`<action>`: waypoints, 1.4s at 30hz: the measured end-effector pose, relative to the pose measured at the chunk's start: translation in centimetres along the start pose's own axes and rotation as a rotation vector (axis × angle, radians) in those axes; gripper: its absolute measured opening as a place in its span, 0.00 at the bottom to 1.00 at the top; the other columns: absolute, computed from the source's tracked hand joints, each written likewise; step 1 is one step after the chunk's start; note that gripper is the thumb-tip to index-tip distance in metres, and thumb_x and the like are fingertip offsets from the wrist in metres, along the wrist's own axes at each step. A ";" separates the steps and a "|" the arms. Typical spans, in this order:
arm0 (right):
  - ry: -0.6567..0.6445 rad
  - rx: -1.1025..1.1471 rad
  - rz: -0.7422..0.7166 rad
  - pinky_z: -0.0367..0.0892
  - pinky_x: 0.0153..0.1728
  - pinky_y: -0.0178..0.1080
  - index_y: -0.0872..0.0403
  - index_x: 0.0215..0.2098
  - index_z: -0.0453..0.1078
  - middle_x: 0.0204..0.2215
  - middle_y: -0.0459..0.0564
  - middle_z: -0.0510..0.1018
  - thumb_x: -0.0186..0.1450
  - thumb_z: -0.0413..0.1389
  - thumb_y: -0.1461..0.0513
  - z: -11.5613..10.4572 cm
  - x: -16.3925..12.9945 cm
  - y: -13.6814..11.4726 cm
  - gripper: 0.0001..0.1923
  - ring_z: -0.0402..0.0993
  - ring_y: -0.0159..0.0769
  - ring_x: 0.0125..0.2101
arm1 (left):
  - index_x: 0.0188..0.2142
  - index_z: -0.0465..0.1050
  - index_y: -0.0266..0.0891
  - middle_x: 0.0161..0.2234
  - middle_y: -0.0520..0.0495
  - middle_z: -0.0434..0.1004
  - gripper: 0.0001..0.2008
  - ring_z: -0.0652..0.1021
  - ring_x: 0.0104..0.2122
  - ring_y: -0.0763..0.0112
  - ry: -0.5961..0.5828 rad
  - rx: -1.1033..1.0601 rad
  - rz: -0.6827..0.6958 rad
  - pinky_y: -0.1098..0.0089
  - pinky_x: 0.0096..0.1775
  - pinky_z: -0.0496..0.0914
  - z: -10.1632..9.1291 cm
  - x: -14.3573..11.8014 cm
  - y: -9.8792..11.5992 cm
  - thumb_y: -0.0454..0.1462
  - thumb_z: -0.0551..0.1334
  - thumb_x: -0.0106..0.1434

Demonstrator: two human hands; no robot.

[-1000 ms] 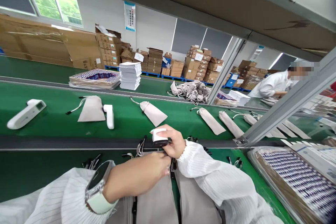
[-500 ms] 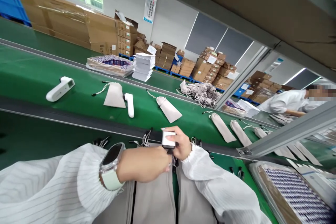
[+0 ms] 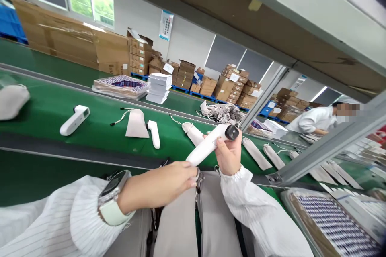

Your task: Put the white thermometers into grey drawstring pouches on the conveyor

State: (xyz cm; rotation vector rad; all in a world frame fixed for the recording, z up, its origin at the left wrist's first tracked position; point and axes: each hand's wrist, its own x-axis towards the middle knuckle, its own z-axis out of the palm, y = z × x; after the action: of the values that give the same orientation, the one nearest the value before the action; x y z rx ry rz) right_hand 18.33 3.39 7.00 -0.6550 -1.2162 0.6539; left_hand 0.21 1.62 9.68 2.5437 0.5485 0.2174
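Observation:
A white infrared thermometer (image 3: 205,147) slants up to the right, its black sensor end uppermost. My right hand (image 3: 230,152) is closed around its upper part. Against the handle's lower end lies my left hand (image 3: 171,180), fingers curled; what they grip is hidden. Below both hands are grey drawstring pouches (image 3: 177,221), laid side by side. Across on the green belt, a second thermometer (image 3: 154,134) lies beside a short pouch (image 3: 137,124), and another thermometer (image 3: 74,120) lies farther left.
More filled pouches (image 3: 256,153) lie along the belt to the right. A tray of batteries (image 3: 334,217) sits at the lower right, beside a slanted metal post (image 3: 331,144). A shelf (image 3: 241,12) spans overhead. A co-worker (image 3: 313,120) is at the far right.
The thermometer has swung from pointing at me to slanting up rightward, with my right hand moving right. A pouch has come into view at far left. The camera view has shifted.

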 end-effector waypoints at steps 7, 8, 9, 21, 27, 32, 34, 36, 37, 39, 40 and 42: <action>0.112 0.218 0.173 0.70 0.36 0.45 0.46 0.40 0.55 0.33 0.42 0.70 0.53 0.58 0.62 -1.0 2.0 -2.7 0.19 0.72 0.33 0.32 | 0.31 0.63 0.41 0.30 0.53 0.59 0.14 0.66 0.29 0.75 0.107 -0.112 -0.103 0.76 0.32 0.61 -1.1 0.4 0.3 0.42 0.43 0.64; 0.104 0.227 0.176 0.70 0.35 0.44 0.46 0.40 0.54 0.33 0.42 0.70 0.53 0.58 0.61 -1.2 2.0 -2.7 0.20 0.72 0.33 0.32 | 0.31 0.63 0.41 0.30 0.53 0.58 0.14 0.66 0.28 0.75 0.109 -0.111 -0.105 0.76 0.32 0.61 -1.0 0.5 0.3 0.42 0.43 0.64; 0.079 0.233 0.188 0.70 0.34 0.43 0.46 0.40 0.54 0.32 0.42 0.70 0.53 0.58 0.61 -1.4 2.0 -2.7 0.20 0.72 0.33 0.31 | 0.30 0.62 0.41 0.29 0.54 0.58 0.14 0.66 0.28 0.75 0.118 -0.114 -0.104 0.76 0.32 0.61 -1.0 0.6 0.2 0.42 0.44 0.64; -0.506 -0.527 0.457 0.54 0.16 0.28 0.56 0.30 0.67 0.13 0.41 0.61 0.58 0.43 0.45 -2.4 0.7 -0.5 0.24 0.55 0.23 0.13 | 0.30 0.64 0.40 0.30 0.52 0.63 0.15 0.65 0.25 0.74 0.389 -0.087 -0.346 0.74 0.27 0.60 -1.6 1.5 -1.4 0.47 0.49 0.59; 0.013 -0.825 0.206 0.55 0.19 0.30 0.56 0.20 0.65 0.11 0.41 0.61 0.55 0.48 0.48 -7.2 4.2 0.2 0.20 0.54 0.24 0.15 | 0.21 0.63 0.38 0.14 0.58 0.45 0.20 0.52 0.15 0.79 0.193 -0.509 -0.422 0.77 0.18 0.47 -3.9 0.3 -0.4 0.49 0.48 0.58; -0.684 -0.284 0.536 0.62 0.24 0.32 0.56 0.41 0.64 0.22 0.43 0.71 0.48 0.58 0.51 -1.7 0.7 0.3 0.25 0.64 0.26 0.21 | 0.33 0.67 0.39 0.16 0.58 0.48 0.16 0.55 0.16 0.79 0.430 -0.609 -0.312 0.78 0.18 0.50 -3.1 0.8 0.1 0.48 0.49 0.60; -0.783 -0.112 0.493 0.64 0.32 0.34 0.55 0.36 0.64 0.25 0.42 0.70 0.43 0.63 0.56 0.9 -0.8 0.5 0.24 0.67 0.27 0.26 | 0.31 0.67 0.39 0.17 0.56 0.56 0.16 0.61 0.18 0.77 0.346 -0.517 -0.266 0.77 0.21 0.56 -2.6 1.2 0.2 0.47 0.48 0.60; -0.566 -0.083 0.431 0.64 0.37 0.36 0.56 0.33 0.62 0.27 0.43 0.70 0.43 0.62 0.58 1.9 -0.7 1.0 0.21 0.68 0.29 0.29 | 0.30 0.68 0.40 0.23 0.53 0.66 0.16 0.68 0.25 0.73 0.347 -0.363 -0.224 0.75 0.27 0.62 -2.4 1.4 -0.2 0.46 0.48 0.60; -0.363 -0.140 0.390 0.64 0.38 0.37 0.55 0.34 0.61 0.30 0.45 0.70 0.44 0.61 0.58 1.6 0.1 1.3 0.21 0.68 0.30 0.31 | 0.31 0.68 0.41 0.30 0.51 0.70 0.15 0.70 0.30 0.70 0.379 -0.276 -0.214 0.73 0.33 0.64 -2.2 1.5 -0.8 0.46 0.48 0.60; 0.078 -0.381 0.297 0.63 0.39 0.38 0.54 0.41 0.56 0.35 0.48 0.69 0.46 0.59 0.57 -0.7 2.5 1.9 0.27 0.68 0.33 0.35 | 0.37 0.68 0.43 0.42 0.50 0.69 0.14 0.67 0.43 0.64 0.435 -0.113 -0.226 0.68 0.46 0.59 -1.5 1.8 -2.5 0.46 0.49 0.60; 0.236 -0.546 0.266 0.63 0.39 0.38 0.53 0.45 0.53 0.37 0.49 0.69 0.47 0.58 0.56 -2.4 3.7 2.1 0.30 0.68 0.34 0.36 | 0.40 0.67 0.44 0.43 0.50 0.69 0.15 0.66 0.45 0.61 0.388 -0.058 -0.245 0.66 0.48 0.57 -0.9 2.1 -3.6 0.47 0.51 0.58; 0.318 -0.916 0.301 0.63 0.39 0.41 0.52 0.50 0.48 0.37 0.51 0.70 0.49 0.56 0.54 -5.9 5.4 2.8 0.34 0.68 0.39 0.37 | 0.32 0.71 0.43 0.36 0.49 0.72 0.15 0.70 0.39 0.60 0.245 0.001 -0.243 0.66 0.43 0.62 1.1 2.8 -6.1 0.48 0.53 0.54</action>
State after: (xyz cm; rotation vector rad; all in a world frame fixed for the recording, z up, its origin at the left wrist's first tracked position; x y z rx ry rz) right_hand 24.95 8.68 6.94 -1.6630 -1.0887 0.1804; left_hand 0.94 7.12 5.68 2.4381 0.9441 0.4419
